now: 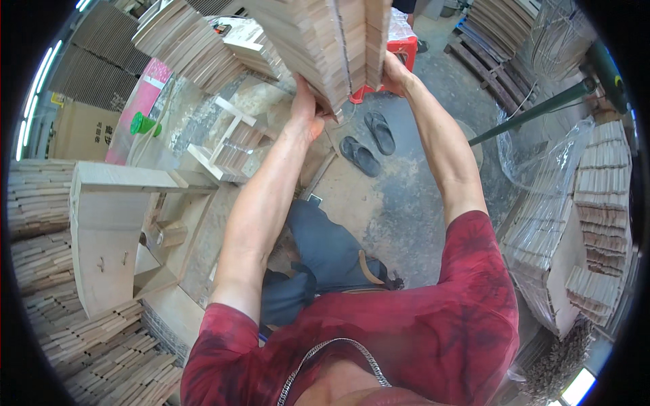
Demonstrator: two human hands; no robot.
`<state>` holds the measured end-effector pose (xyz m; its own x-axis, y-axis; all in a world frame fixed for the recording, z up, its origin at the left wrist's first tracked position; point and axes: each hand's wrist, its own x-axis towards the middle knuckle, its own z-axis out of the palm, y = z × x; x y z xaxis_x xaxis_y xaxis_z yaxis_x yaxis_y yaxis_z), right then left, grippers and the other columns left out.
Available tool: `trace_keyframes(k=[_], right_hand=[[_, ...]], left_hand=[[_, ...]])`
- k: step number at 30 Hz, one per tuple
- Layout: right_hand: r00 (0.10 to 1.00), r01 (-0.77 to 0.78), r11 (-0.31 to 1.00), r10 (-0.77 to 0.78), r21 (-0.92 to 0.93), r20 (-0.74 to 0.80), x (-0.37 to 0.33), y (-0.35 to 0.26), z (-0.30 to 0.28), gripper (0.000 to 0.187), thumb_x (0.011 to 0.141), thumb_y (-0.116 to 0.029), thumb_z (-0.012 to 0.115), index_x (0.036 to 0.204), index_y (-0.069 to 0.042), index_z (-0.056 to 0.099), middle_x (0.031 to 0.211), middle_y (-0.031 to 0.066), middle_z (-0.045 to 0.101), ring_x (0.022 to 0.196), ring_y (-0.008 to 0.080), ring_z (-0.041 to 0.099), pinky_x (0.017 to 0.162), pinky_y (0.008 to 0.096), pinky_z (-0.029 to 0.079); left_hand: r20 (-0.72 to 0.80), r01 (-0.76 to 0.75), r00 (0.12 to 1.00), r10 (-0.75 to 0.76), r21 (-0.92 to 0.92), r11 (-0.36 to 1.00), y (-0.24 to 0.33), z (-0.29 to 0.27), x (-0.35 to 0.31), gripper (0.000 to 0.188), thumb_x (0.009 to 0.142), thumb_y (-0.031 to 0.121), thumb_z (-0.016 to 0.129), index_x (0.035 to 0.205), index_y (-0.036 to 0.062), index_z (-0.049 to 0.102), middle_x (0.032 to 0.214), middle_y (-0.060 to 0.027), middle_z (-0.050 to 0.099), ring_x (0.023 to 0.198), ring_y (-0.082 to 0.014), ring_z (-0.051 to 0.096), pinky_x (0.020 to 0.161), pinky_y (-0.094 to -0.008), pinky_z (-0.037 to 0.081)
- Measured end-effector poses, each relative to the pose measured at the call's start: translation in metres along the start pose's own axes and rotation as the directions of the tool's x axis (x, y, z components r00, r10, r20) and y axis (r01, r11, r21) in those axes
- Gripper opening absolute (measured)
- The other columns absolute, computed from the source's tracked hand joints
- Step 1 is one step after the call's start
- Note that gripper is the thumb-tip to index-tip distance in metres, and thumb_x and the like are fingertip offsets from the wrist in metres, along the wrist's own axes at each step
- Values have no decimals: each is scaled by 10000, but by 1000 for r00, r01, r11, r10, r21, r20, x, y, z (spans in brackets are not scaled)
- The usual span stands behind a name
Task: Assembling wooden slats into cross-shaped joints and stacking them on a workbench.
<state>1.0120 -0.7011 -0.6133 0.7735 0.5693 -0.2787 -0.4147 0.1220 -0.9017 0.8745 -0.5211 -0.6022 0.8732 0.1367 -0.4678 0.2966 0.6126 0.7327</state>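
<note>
Between both hands, at the far edge of the view, a stack of wooden strips [315, 40] is clasped from either side, fingers mostly hidden behind it. The left hand [306, 105] is at its near left corner; the right hand [396, 73] sits slightly farther along. Its long axis runs away, past the frame. Beyond, right, stands a red stool [407, 49]; nearer lie dark sandals [360, 157].

A pale-brown wooden stack [313, 46], layered edges showing, is held up between left hand [306, 105] and right hand [396, 73].
</note>
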Motion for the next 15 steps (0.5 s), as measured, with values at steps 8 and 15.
trace_keyframes(k=[8, 15], right_hand=[[996, 79, 996, -80, -44, -38, -33, -32, 9, 508, 1047, -437, 399, 1373, -74, 539, 1362, 71, 598, 1242, 251, 556, 1064, 442, 421], [972, 176, 984, -177, 17, 153, -32, -76, 126, 422, 1039, -330, 473, 1344, -45, 537, 1336, 101, 599, 1215, 251, 574, 1075, 434, 436]], left_hand=[[37, -16, 999, 9, 182, 983, 29, 14, -42, 869, 963, 774, 149, 1509, 141, 384, 1386, -137, 550, 1109, -298, 575, 795, -492, 477], [-116, -147, 979, 169, 172, 974, 128, -2, -157, 940, 929, 808, 269, 1462, 50, 429, 1360, -269, 529, 1254, -409, 526, 1014, -641, 409]])
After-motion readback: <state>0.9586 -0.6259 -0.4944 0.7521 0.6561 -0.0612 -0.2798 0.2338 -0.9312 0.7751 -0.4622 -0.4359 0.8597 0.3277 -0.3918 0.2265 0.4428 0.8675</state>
